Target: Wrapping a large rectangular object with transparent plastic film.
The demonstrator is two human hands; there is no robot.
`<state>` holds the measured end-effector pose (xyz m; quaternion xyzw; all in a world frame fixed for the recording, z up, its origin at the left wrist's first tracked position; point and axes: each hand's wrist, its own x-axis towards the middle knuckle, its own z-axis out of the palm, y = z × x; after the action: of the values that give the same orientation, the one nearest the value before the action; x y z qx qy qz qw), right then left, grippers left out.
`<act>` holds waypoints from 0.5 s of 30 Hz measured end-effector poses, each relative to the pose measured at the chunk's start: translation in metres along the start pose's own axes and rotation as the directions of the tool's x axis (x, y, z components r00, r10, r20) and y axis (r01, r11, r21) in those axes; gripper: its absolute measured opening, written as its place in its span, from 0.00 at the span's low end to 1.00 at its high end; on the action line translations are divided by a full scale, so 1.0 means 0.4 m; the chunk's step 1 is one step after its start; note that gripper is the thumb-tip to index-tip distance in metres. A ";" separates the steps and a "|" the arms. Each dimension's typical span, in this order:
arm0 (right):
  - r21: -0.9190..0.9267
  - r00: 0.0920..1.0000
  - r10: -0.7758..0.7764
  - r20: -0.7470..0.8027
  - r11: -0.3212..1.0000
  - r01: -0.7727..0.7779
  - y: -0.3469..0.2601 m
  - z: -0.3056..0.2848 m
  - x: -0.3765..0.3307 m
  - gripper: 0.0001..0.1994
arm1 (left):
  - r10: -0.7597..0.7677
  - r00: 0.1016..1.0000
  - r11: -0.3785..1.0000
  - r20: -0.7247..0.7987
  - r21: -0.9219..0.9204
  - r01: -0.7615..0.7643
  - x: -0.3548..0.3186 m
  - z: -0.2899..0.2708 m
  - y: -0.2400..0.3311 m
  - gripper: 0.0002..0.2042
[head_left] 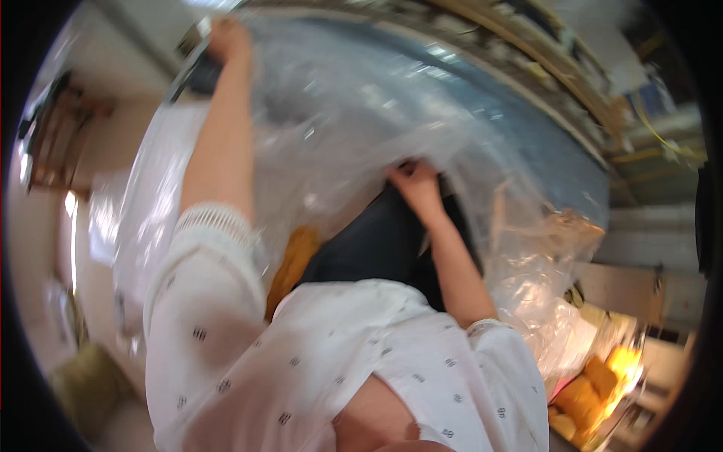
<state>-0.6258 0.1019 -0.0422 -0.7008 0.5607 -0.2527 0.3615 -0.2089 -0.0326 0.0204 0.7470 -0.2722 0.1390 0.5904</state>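
Note:
A large sheet of clear plastic film lies crumpled and shiny in front of me, over a wide blue-grey surface. My left arm is stretched to the far left corner. There my left hand is closed beside a dark piece; what its fingers grip is blurred. Nearer to me, above my dark trousers, my right hand has its fingers pinched together at the near edge of the film. Loose film hangs down on both sides of my legs.
A wooden rail or shelf runs along the far side. Mustard-coloured cloth shows by my left leg. Orange-yellow cushions lie at the lower right, and an olive padded piece stands at the lower left.

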 end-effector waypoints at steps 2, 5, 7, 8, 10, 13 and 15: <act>-0.156 0.999 0.003 -0.044 0.988 -0.010 0.020 -0.016 -0.035 0.22 | 0.013 0.998 0.999 -0.061 0.030 -0.011 0.019 -0.014 -0.074 0.14; 0.002 0.998 0.006 0.068 1.000 -0.006 0.051 -0.028 -0.026 0.24 | 0.052 0.999 0.993 0.006 0.105 -0.053 0.065 0.002 -0.180 0.14; -0.033 0.914 0.152 0.377 0.988 -0.151 0.042 -0.012 -0.019 0.24 | 0.123 0.992 0.992 -0.028 0.009 -0.122 0.098 0.019 -0.257 0.12; -0.176 0.968 -0.192 0.159 0.960 0.219 0.193 0.037 0.008 0.19 | 0.138 0.990 0.986 0.034 -0.096 -0.134 0.085 0.098 -0.170 0.11; 0.086 0.782 -0.285 0.555 0.954 0.287 0.019 -0.067 -0.024 0.15 | 0.101 0.994 0.989 0.040 -0.115 -0.096 0.066 0.079 -0.211 0.11; 0.359 0.767 -0.391 0.509 0.906 0.224 -0.115 -0.209 -0.077 0.12 | 0.104 0.994 0.973 -0.024 -0.207 -0.106 0.038 0.099 -0.163 0.10; 0.505 0.852 -0.388 0.352 0.845 0.177 -0.159 -0.317 -0.092 0.10 | 0.105 0.994 0.960 -0.029 -0.258 -0.109 0.033 0.093 -0.154 0.09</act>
<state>-0.6925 0.1161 0.0875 -0.7117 0.2765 -0.2631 0.5898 -0.1673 -0.0618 -0.0322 0.6467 -0.3234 0.1394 0.6766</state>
